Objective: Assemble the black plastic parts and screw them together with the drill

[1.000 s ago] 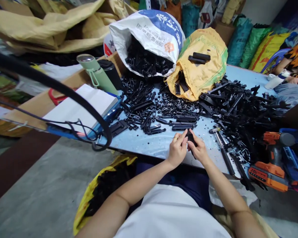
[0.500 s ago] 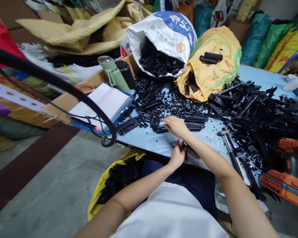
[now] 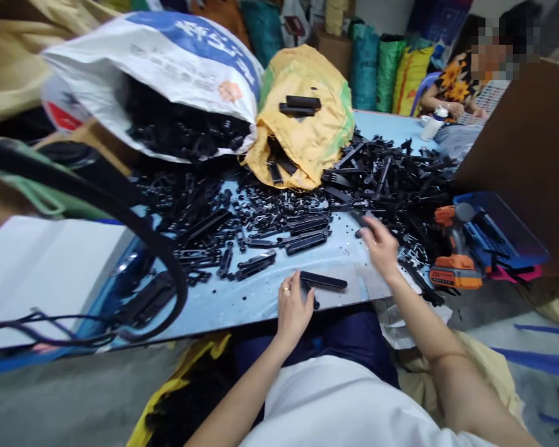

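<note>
My left hand (image 3: 294,305), a ring on one finger, is closed on a long black plastic bar (image 3: 327,282) at the table's front edge. The bar points right from the fingers; another dark piece shows below it, partly hidden by the hand. To the right, my right hand (image 3: 381,247) is closed around what looks like a hammer (image 3: 358,219), whose blurred dark end juts out past the fingertips. Several matching black bars (image 3: 307,241) lie side by side beyond the left hand, near small loose parts (image 3: 284,205).
A white sack (image 3: 195,74) of black parts and a yellow sack (image 3: 307,118) stand behind. Black pieces (image 3: 382,174) are heaped at right, beside an orange drill (image 3: 454,261) and blue bin (image 3: 503,230). A black cable (image 3: 168,261) arches at left. Another person (image 3: 461,93) sits far right.
The view has swung right. My right hand has left the black parts and moved right to where the hammer lay. My left hand has laid the black bar on the table edge.
</note>
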Motion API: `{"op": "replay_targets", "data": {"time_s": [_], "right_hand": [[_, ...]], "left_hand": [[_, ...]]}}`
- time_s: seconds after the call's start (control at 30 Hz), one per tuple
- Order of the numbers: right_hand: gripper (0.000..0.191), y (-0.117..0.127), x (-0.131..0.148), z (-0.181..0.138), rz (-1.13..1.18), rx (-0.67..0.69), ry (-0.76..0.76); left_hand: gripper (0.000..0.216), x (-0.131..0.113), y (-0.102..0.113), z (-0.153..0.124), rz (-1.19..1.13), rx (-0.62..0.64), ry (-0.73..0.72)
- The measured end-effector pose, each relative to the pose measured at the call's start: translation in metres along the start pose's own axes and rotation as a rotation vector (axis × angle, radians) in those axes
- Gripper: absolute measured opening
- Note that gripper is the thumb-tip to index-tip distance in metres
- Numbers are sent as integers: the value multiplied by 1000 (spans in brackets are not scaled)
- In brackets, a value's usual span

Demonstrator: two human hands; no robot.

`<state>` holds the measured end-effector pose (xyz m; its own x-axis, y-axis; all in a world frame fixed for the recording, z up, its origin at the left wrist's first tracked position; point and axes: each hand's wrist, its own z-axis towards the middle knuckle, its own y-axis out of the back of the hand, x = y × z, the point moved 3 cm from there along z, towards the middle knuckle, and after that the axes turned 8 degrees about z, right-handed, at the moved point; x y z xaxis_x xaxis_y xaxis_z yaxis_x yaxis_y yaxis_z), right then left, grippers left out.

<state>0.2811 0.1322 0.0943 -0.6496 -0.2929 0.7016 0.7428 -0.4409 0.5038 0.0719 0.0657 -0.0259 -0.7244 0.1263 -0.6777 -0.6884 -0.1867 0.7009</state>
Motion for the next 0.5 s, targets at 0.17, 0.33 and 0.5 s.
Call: {"op": "replay_targets", "data": {"time_s": [0.17,0.33,0.5], "right_hand": [[34,214,-79,1,-462,-589,46],[46,248,-103,20,-609,-396,135],[40,109,-55,57,-538,59,204]], "left_hand": [[31,-24,3,17,264,146,-450],[30,-37,-5,37,406,432,-654],[29,-37,-3,43,524,445,-576]]}}
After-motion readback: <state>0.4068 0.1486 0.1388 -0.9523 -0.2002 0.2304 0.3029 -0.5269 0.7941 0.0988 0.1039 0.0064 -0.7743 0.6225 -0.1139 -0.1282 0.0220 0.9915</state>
